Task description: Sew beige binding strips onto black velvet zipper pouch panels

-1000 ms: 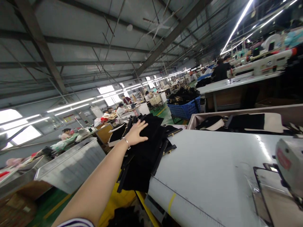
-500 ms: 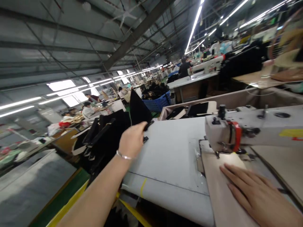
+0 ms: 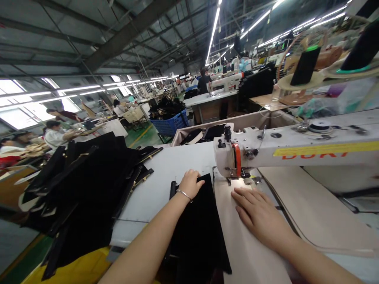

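Observation:
A black fabric piece (image 3: pixel 198 228) lies on the white sewing table (image 3: pixel 156 173), its lower part reaching past the front edge. My left hand (image 3: pixel 191 184), with a silver bangle at the wrist, grips its upper part. To its right a long beige piece (image 3: pixel 237 228) runs under the head of the sewing machine (image 3: pixel 290 144). My right hand (image 3: pixel 260 215) rests flat on that beige piece, fingers spread, just in front of the needle area. A large pile of black pieces with zippers (image 3: pixel 89 177) is heaped at the table's left side.
Behind the table stand a box with fabric pieces (image 3: pixel 180 136) and a blue crate (image 3: pixel 171 124) of black pieces. Thread cones (image 3: pixel 306 65) are at the upper right. Another beige piece (image 3: pixel 319 209) lies beyond the machine arm. People sit at tables on the left.
My left hand has come back from the pile, bringing a black piece beside the beige one. The view has turned right. My right hand stays flat on the beige piece.

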{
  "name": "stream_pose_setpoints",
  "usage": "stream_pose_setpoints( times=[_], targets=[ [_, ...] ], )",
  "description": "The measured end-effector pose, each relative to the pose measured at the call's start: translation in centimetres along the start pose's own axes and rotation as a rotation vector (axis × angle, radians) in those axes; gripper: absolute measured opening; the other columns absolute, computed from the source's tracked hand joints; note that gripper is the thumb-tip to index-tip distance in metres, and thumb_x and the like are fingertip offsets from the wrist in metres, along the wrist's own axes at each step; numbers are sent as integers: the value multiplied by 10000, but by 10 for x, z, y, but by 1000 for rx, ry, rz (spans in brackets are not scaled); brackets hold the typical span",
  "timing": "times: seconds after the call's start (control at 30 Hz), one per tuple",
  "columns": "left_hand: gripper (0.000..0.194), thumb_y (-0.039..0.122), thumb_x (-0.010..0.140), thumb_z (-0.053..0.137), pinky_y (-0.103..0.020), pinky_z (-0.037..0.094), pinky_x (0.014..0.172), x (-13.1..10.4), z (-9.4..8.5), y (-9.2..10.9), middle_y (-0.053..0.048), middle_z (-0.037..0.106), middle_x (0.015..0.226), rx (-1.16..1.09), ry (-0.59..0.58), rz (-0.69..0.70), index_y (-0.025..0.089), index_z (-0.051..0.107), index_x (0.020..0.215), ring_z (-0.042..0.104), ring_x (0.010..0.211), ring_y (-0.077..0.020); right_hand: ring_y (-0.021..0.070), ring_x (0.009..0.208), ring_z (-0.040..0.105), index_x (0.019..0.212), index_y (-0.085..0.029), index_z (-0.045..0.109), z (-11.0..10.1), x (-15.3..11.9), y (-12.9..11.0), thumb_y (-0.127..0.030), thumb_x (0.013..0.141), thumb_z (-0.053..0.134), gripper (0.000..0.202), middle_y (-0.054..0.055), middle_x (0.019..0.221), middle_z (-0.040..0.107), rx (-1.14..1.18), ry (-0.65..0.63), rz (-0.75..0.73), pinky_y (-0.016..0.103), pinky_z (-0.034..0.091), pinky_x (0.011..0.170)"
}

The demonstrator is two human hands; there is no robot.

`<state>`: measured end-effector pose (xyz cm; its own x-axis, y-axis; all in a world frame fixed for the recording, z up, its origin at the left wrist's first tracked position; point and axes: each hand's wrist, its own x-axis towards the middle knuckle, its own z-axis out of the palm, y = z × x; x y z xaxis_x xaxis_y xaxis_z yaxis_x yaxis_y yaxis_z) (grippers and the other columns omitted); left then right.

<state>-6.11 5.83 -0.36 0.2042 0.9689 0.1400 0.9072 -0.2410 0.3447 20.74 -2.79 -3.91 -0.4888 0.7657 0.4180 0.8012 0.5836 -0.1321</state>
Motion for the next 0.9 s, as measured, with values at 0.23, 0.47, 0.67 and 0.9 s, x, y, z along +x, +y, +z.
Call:
stream_pose_setpoints(
  times=[0.23,0.47,0.67,0.9],
  targets=[
    [158,323,901,548,-305,466,876,-31,-12,42,-31,631,1025,-187,-123,218,241,603,1023,585,963,-188,236,1222,462,1341,-261,473,1,1,1,-322,929,427,419,36,1349,511,42,-11,18,475,345,1030],
    [163,230,843,597,-350,479,866,-22,25,71,-52,644,984,-219,-95,131,233,646,998,596,932,-216,231,1227,449,1390,-209,406,-3,1,0,-335,962,383,447,58,1352,508,56,-31,37,449,342,1028],
    [48,210,833,589,-320,476,751,-11,34,73,-29,652,866,-186,-105,165,218,591,786,606,844,-202,251,1217,457,1372,-248,441,-3,2,2,-407,957,400,446,64,1360,499,65,-40,47,454,353,1007],
    [38,212,831,579,-322,479,765,-5,39,76,-56,630,897,-94,-45,84,199,593,798,592,837,-200,259,1211,457,1406,-237,403,-3,3,2,-436,945,426,503,77,1360,493,59,-58,58,461,356,1003]
  ],
)
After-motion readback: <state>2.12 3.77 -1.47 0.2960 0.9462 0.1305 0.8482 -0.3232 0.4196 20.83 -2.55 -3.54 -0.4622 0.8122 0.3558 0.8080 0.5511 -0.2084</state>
